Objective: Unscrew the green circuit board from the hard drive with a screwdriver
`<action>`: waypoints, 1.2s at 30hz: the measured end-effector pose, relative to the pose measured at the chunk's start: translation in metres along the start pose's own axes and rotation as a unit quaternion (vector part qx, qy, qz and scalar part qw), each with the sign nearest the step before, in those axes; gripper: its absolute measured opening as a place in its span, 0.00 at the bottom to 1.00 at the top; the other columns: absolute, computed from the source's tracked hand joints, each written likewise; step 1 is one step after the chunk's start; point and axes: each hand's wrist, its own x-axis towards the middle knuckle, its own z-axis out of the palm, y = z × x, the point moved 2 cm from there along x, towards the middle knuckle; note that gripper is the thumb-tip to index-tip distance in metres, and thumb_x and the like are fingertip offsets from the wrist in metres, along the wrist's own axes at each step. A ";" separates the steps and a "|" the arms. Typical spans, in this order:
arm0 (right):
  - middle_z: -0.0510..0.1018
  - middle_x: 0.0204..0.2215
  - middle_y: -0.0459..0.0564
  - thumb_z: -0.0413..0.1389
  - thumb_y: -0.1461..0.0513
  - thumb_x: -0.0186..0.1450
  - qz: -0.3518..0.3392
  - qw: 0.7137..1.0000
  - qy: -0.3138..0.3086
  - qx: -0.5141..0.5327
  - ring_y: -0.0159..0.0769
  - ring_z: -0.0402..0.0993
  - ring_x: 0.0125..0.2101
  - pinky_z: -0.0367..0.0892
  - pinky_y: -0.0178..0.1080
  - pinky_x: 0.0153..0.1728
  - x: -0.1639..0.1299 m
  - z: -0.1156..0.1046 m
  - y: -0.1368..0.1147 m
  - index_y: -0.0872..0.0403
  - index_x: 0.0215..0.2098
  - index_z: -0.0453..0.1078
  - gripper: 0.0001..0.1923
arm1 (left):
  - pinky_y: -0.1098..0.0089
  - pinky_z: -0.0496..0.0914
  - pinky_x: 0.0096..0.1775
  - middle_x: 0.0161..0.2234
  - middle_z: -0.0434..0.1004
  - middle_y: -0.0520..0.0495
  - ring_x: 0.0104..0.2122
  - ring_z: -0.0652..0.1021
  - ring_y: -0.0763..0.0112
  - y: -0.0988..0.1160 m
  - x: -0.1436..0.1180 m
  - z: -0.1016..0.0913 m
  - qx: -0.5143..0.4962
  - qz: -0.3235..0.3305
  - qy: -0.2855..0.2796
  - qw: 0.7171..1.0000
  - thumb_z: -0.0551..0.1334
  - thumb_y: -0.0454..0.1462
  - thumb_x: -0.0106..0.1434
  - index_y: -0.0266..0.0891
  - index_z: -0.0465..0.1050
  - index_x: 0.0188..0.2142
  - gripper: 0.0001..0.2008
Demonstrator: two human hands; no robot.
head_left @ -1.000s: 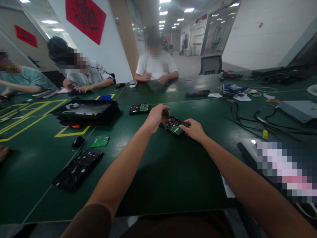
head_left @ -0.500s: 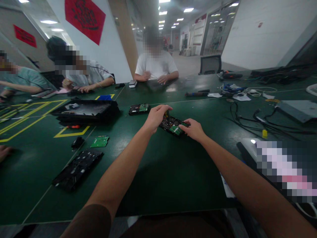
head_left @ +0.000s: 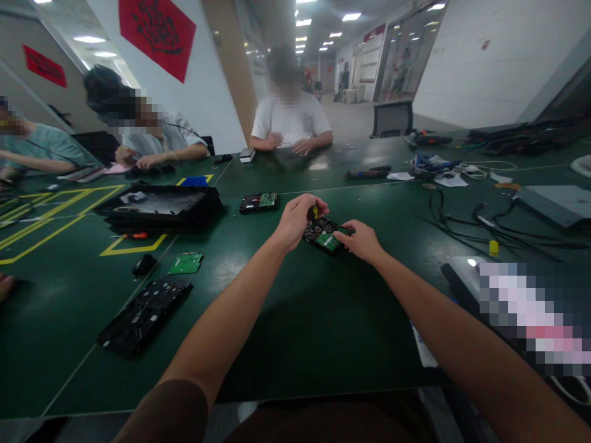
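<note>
A: One hard drive mid-table on the green table, board side up. Black body, green circuit board facing the camera. Left end is hidden under the left hand.

B: Fingers?

A: Left hand is curled tight around a screwdriver. Only a dark grip with a yellow spot shows above the fist; shaft and tip are hidden, so can't tell where it lands on the drive. Right hand rests at the drive's right edge, fingers together and pressing on it, thumb side hard to make out.

B: Any label on the drive?

A: Too small and blurred to read. Nothing legible on the board.

B: Around it?

A: Second hard drive just behind and to the left, also board up. Further left, a black tray sits on yellow floor-style tape marks. Loose green circuit board near the left forearm, a black cover plate closer in. Cables are tangled to the right. A pixelated block covers the near right corner, so whatever lies there is hidden.

B: Other writing?

A: Red wall hanging with dark characters, not readable at this angle. Three people sit across the table, hands on their own work, well apart from the drive.
</note>
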 end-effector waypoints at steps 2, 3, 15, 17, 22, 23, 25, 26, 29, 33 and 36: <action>0.81 0.39 0.54 0.64 0.50 0.65 -0.004 1.000 0.001 -0.002 0.30 0.75 0.24 0.69 0.34 0.23 0.001 0.001 0.001 0.56 0.50 0.73 0.22 | 0.67 0.73 0.41 0.32 0.78 0.47 0.34 0.79 0.68 -0.004 0.002 -0.002 0.009 0.012 0.001 1.000 0.62 0.42 0.67 0.38 0.78 0.32 0.12; 0.81 0.39 0.55 0.64 0.50 0.65 -0.005 1.000 0.003 -0.003 0.31 0.75 0.24 0.69 0.34 0.23 0.001 0.001 0.002 0.56 0.51 0.73 0.23 | 0.67 0.73 0.40 0.31 0.78 0.47 0.33 0.79 0.68 -0.005 0.003 -0.003 0.017 0.020 0.001 1.000 0.61 0.43 0.68 0.38 0.79 0.33 0.12; 0.81 0.36 0.53 0.64 0.51 0.65 -0.002 1.000 0.003 -0.006 0.31 0.75 0.23 0.70 0.34 0.24 0.001 0.000 0.001 0.57 0.51 0.73 0.22 | 0.69 0.71 0.39 0.29 0.71 0.51 0.30 0.74 0.71 -0.013 0.003 0.000 -0.023 0.059 0.052 0.997 0.58 0.46 0.74 0.42 0.71 0.33 0.15; 0.81 0.37 0.53 0.64 0.51 0.66 -0.006 1.000 0.003 -0.003 0.31 0.75 0.23 0.70 0.35 0.24 0.001 0.001 0.001 0.56 0.50 0.74 0.21 | 0.69 0.71 0.40 0.29 0.70 0.51 0.30 0.73 0.71 -0.016 0.003 0.001 -0.011 0.060 0.065 0.996 0.58 0.50 0.74 0.42 0.70 0.33 0.17; 0.81 0.34 0.52 0.64 0.50 0.66 -0.004 1.000 0.000 0.003 0.30 0.74 0.22 0.70 0.35 0.24 0.000 0.000 0.001 0.56 0.50 0.74 0.21 | 0.69 0.70 0.41 0.31 0.72 0.52 0.31 0.74 0.72 -0.018 0.003 0.000 -0.009 0.050 0.060 0.997 0.67 0.49 0.68 0.43 0.69 0.37 0.14; 0.81 0.33 0.52 0.64 0.50 0.66 -0.003 1.000 -0.001 0.005 0.31 0.74 0.22 0.70 0.35 0.24 0.000 0.000 0.001 0.56 0.50 0.73 0.21 | 0.68 0.70 0.41 0.31 0.72 0.52 0.31 0.74 0.72 -0.018 0.003 -0.001 -0.021 0.046 0.061 0.997 0.68 0.48 0.67 0.43 0.69 0.37 0.14; 0.81 0.33 0.51 0.64 0.50 0.66 -0.002 1.000 -0.003 0.008 0.31 0.75 0.22 0.70 0.35 0.23 0.000 0.000 0.001 0.56 0.50 0.73 0.22 | 0.68 0.70 0.40 0.32 0.72 0.52 0.32 0.74 0.72 -0.016 0.003 -0.002 -0.042 0.041 0.057 0.997 0.69 0.47 0.66 0.42 0.69 0.36 0.14; 0.81 0.33 0.51 0.64 0.50 0.66 -0.001 1.000 -0.004 0.009 0.31 0.75 0.22 0.70 0.35 0.23 0.000 0.000 0.001 0.56 0.50 0.73 0.22 | 0.69 0.70 0.40 0.32 0.72 0.53 0.32 0.74 0.73 -0.015 0.003 -0.003 -0.042 0.042 0.052 0.997 0.70 0.46 0.65 0.41 0.70 0.36 0.14; 0.81 0.34 0.52 0.64 0.50 0.65 0.002 1.000 -0.005 0.011 0.32 0.75 0.23 0.71 0.35 0.23 -0.001 0.000 0.001 0.56 0.51 0.73 0.22 | 0.72 0.68 0.38 0.31 0.72 0.53 0.32 0.73 0.75 -0.011 0.003 -0.004 -0.002 0.058 0.039 0.998 0.72 0.43 0.62 0.40 0.75 0.34 0.11; 0.81 0.35 0.53 0.64 0.50 0.66 0.001 1.000 -0.006 0.005 0.32 0.76 0.24 0.71 0.34 0.23 -0.001 -0.001 0.000 0.56 0.50 0.73 0.22 | 0.72 0.69 0.37 0.31 0.75 0.52 0.32 0.74 0.74 -0.006 0.002 -0.003 0.013 0.049 0.037 0.998 0.69 0.40 0.62 0.40 0.77 0.34 0.06; 0.81 0.35 0.53 0.64 0.50 0.65 0.003 1.000 -0.004 0.001 0.32 0.75 0.23 0.71 0.34 0.22 0.000 -0.001 0.000 0.56 0.51 0.73 0.22 | 0.68 0.72 0.41 0.31 0.77 0.50 0.33 0.78 0.71 -0.005 0.000 0.001 -0.028 0.018 0.052 0.998 0.64 0.40 0.64 0.40 0.76 0.35 0.05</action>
